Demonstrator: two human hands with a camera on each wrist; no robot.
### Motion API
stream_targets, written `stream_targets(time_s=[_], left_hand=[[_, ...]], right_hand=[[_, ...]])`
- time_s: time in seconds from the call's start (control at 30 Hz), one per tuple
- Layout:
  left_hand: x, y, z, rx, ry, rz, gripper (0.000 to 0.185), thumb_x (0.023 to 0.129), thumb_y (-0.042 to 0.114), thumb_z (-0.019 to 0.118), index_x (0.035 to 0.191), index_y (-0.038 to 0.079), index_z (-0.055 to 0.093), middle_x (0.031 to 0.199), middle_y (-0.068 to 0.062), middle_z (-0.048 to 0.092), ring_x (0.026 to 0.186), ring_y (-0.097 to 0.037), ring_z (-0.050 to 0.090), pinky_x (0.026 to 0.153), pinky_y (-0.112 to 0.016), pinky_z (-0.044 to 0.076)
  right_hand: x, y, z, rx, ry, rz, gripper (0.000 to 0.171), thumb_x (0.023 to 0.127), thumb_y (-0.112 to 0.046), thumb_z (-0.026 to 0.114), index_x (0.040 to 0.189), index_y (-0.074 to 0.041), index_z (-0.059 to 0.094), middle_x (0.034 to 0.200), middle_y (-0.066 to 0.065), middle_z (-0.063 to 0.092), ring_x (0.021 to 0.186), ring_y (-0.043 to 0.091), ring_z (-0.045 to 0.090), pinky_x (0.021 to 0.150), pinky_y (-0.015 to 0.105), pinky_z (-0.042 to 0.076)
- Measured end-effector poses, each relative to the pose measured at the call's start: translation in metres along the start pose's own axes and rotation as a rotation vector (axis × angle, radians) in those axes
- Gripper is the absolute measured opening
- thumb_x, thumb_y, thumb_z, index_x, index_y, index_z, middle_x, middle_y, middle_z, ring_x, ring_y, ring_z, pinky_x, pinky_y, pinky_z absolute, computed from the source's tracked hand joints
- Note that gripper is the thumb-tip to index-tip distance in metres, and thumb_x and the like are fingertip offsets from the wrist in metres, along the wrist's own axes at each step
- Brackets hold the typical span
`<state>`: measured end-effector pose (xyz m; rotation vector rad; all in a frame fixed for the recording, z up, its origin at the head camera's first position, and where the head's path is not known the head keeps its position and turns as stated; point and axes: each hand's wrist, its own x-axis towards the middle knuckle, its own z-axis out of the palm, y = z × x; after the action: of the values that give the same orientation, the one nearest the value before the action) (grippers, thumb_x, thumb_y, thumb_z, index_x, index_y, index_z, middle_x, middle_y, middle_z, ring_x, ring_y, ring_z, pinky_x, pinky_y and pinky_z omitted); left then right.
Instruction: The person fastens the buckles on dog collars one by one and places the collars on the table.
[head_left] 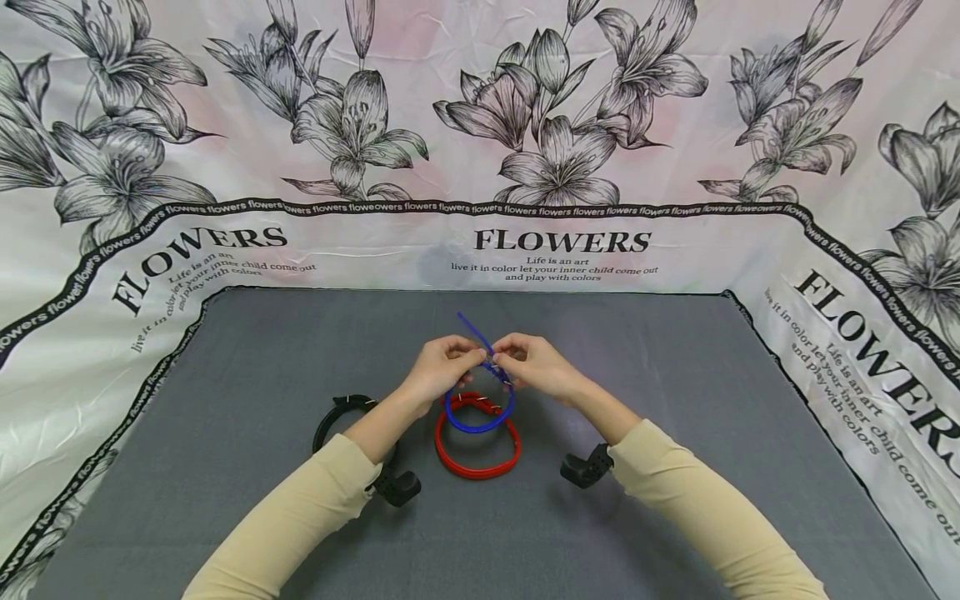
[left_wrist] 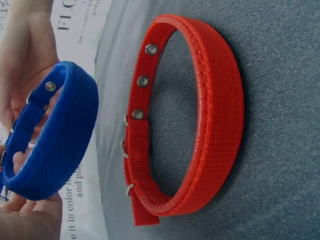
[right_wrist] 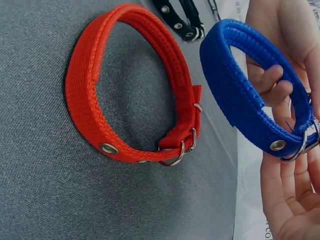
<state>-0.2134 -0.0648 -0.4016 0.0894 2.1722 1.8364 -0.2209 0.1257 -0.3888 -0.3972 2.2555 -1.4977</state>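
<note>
Two hands are being used on the blue collar [head_left: 477, 412]: it is being pinched at the buckle by the left hand [head_left: 441, 367] and the right hand [head_left: 534, 364], just above the red collar [head_left: 477, 450] lying on the table [head_left: 675, 500]. Light, floppy webbing is being judged here, best gripped by the metal buckle. No containers are being shown.
</note>
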Motion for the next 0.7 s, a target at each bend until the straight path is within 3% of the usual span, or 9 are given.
stream_targets(time_s=[0.13,0.37,0.57,0.7], left_hand=[[0.0005,-0.0003,-0.0001,0.058,0.003,-0.005,0.018,0.089,0.026,0.061,0.096,0.012,0.068,0.075,0.0,0.061,0.073,-0.028,0.057,0.066,-0.037,0.046],[0.001,0.0012,0.0015,0.048,0.022,-0.044,0.015,0.089,0.023,0.061,0.093,0.012,0.07,0.074,0.001,0.058,0.064,-0.017,0.05,0.064,-0.034,0.043],[0.002,0.0023,0.0037,0.015,0.05,-0.071,0.014,0.087,0.022,0.064,0.092,0.011,0.071,0.078,-0.001,0.06,0.063,-0.015,0.048,0.064,-0.032,0.042],[0.0026,0.003,0.0044,0.037,0.07,-0.079,0.014,0.085,0.024,0.066,0.089,0.012,0.072,0.084,-0.006,0.062,0.063,-0.014,0.048,0.065,-0.033,0.042]], right_hand=[[0.0003,0.0022,0.0016,0.002,0.028,-0.023,0.027,0.095,-0.021,0.052,0.116,-0.004,0.054,0.105,0.013,0.057,0.082,0.027,0.064,0.072,0.038,0.054],[0.0008,0.0055,0.0049,0.017,0.054,-0.064,0.029,0.096,-0.02,0.05,0.117,0.0,0.052,0.104,0.013,0.056,0.093,0.043,0.058,0.078,0.052,0.05],[0.0002,0.0064,0.006,0.035,0.071,-0.11,0.031,0.097,-0.019,0.048,0.119,0.002,0.05,0.105,0.014,0.054,0.092,0.038,0.058,0.071,0.04,0.054],[0.0005,0.0076,0.0069,0.017,0.094,-0.13,0.028,0.097,-0.02,0.049,0.117,-0.001,0.052,0.105,0.013,0.055,0.088,0.028,0.06,0.072,0.044,0.053]])
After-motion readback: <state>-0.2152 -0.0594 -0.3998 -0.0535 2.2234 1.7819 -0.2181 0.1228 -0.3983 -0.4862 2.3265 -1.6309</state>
